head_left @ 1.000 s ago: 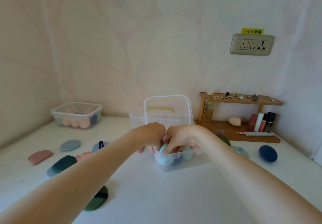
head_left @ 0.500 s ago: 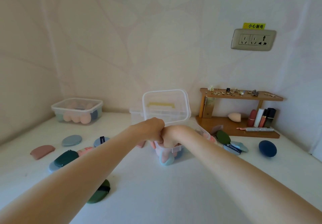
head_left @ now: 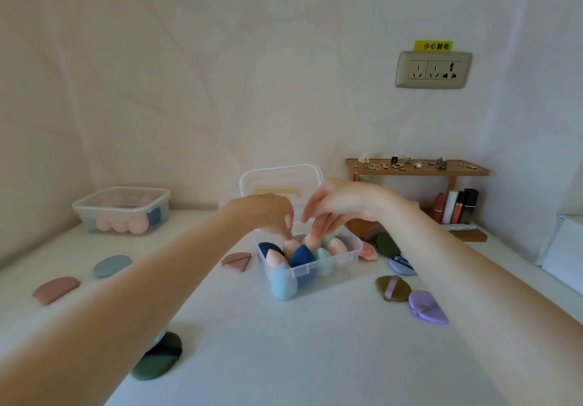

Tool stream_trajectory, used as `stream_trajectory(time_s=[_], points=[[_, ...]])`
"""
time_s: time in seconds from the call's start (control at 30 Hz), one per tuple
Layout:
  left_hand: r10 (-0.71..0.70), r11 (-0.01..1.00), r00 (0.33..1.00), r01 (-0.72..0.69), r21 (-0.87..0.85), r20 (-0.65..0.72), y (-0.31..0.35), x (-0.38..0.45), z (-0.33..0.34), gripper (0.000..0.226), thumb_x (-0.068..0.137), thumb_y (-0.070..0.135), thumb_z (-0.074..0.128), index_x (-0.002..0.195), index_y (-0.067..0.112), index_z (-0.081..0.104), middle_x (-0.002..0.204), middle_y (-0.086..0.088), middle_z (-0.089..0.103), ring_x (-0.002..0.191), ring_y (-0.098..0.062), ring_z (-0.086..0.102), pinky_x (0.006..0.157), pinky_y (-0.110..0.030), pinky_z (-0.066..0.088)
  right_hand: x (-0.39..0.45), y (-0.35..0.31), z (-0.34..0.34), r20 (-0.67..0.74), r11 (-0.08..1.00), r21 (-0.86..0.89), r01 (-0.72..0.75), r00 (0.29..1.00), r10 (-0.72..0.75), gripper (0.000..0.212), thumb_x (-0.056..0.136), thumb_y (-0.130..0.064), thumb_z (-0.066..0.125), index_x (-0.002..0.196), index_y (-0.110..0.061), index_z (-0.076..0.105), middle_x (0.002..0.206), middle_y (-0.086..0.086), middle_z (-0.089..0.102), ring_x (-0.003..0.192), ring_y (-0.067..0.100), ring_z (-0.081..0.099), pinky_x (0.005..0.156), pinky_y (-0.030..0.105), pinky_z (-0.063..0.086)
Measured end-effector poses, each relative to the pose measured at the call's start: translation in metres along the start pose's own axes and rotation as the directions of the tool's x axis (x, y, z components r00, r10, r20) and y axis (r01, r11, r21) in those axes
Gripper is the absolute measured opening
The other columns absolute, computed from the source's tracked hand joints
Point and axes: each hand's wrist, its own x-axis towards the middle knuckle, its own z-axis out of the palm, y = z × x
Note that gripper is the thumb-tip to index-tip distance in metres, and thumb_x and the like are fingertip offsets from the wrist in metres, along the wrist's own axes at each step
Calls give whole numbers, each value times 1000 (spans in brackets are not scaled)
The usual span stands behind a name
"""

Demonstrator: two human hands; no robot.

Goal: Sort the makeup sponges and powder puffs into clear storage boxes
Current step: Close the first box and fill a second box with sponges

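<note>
A clear storage box [head_left: 353, 255] sits mid-table, packed with egg-shaped makeup sponges in navy [head_left: 301, 255], peach and light blue [head_left: 283, 284]. Just above its far side, my left hand [head_left: 268, 213] and my right hand [head_left: 337, 206] hover with loose, spread fingers; the right fingertips reach down toward a peach sponge [head_left: 310, 238]. Neither hand clearly grips anything. Flat powder puffs lie around the box: pink [head_left: 55, 288], grey-blue [head_left: 112, 265], dark green [head_left: 157, 358], olive [head_left: 392, 287], lilac [head_left: 427, 307], mauve [head_left: 236, 260].
A second clear box [head_left: 121, 210], lidded and holding peach sponges, stands at the back left. An upright clear lid [head_left: 280, 181] leans behind the hands. A wooden shelf [head_left: 416, 170] with jewellery and lipsticks stands at the back right, a wall socket [head_left: 433, 69] above it.
Both hands have lifted off the box and opened; they were clenched together on it before. The box now sits flat with its sponges showing. The view has shifted, so puffs on the right appear.
</note>
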Motion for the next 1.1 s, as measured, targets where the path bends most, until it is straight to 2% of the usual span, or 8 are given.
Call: stream_trajectory(time_s=[0.1, 0.2, 0.3, 0.37, 0.47, 0.57, 0.9, 1.1], points=[[93, 990, 983, -108, -88, -158, 23, 12, -9, 26, 93, 21, 48, 115, 18, 62, 124, 0, 58, 114, -22, 54, 94, -27, 42, 3, 37, -27, -381, 999, 54, -3, 924, 24, 18, 93, -7, 49, 100, -1, 65, 72, 10, 70, 65, 17, 68, 71, 26, 55], [176, 966, 965, -208, -155, -193, 44, 31, -8, 27, 94, 16, 45, 115, 16, 62, 125, 1, 58, 115, -19, 53, 90, -22, 40, 16, 89, -45, -602, 960, -181, -213, 796, 63, 19, 93, -9, 49, 97, -3, 66, 88, 10, 69, 87, 23, 66, 78, 29, 50], [244, 940, 950, -281, -193, -194, 59, 55, -6, 28, 93, 12, 44, 114, 12, 63, 123, -1, 60, 114, -17, 55, 89, -19, 39, 26, 126, -53, -635, 846, -338, -412, 763, 119, 21, 93, -12, 48, 101, -1, 64, 91, 10, 61, 104, 28, 59, 91, 36, 48], [287, 925, 939, -323, -202, -190, 66, 72, -5, 27, 93, 11, 45, 112, 11, 64, 121, -2, 60, 113, -17, 54, 87, -17, 37, 39, 142, -61, -636, 807, -362, -467, 757, 152, 27, 95, -12, 46, 115, -1, 59, 120, 15, 55, 117, 31, 49, 99, 37, 43], [326, 903, 927, -363, -228, -186, 69, 92, -2, 24, 93, 12, 48, 110, 10, 65, 119, -4, 61, 103, -15, 54, 87, -18, 37, 59, 155, -71, -623, 768, -390, -508, 760, 186, 42, 97, -12, 41, 138, -3, 42, 155, 15, 16, 140, 35, 21, 112, 44, 29], [355, 890, 920, -386, -241, -165, 69, 108, 1, 24, 92, 10, 49, 110, 10, 65, 116, -6, 61, 93, -10, 50, 86, -18, 38, 79, 171, -82, -624, 754, -365, -546, 745, 237, 47, 97, -10, 40, 143, -3, 33, 158, 15, -1, 146, 35, 7, 117, 47, 22], [341, 867, 908, -404, -293, -244, 63, 113, 12, 24, 92, 10, 47, 104, 12, 68, 109, -2, 64, 93, -7, 53, 75, -12, 40, 80, 169, -81, -705, 616, -508, -602, 701, 104, 30, 95, -8, 45, 124, -4, 53, 128, 19, 52, 121, 34, 43, 95, 37, 44], [281, 863, 914, -374, -340, -293, 43, 72, 3, 21, 90, 13, 50, 101, 15, 69, 93, 8, 58, 86, -5, 54, 71, -6, 38, 34, 110, -77, -622, 775, -506, -378, 783, -24, 29, 88, -1, 51, 105, -15, 71, 117, 5, 64, 108, 26, 59, 81, 33, 49]])
